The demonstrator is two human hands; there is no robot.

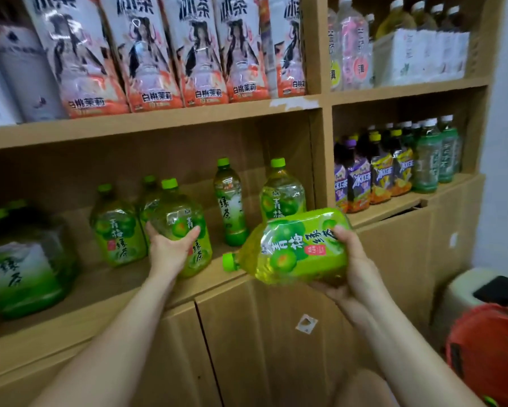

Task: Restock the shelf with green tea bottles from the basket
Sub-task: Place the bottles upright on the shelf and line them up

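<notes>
Two tiers of a brown, cardboard-like shelf (70,330) fill the view. An orange-red basket (487,348) sits low at right, cut off by the frame edge, its contents unseen. The left hand (170,249) grips an upright, clear-plastic green tea bottle (182,212) standing on the middle board among others. The right hand (354,259) grasps a second bottle (293,248) tipped sideways, cap leftward, just before the shelf edge.

A: Where is the tilted green plastic tea bottle (299,245) held?
B: Before the brown cardboard shelf (109,289), right of the upright green bottle (179,212) stood on it. The red basket (487,348) is set lower right.
</notes>
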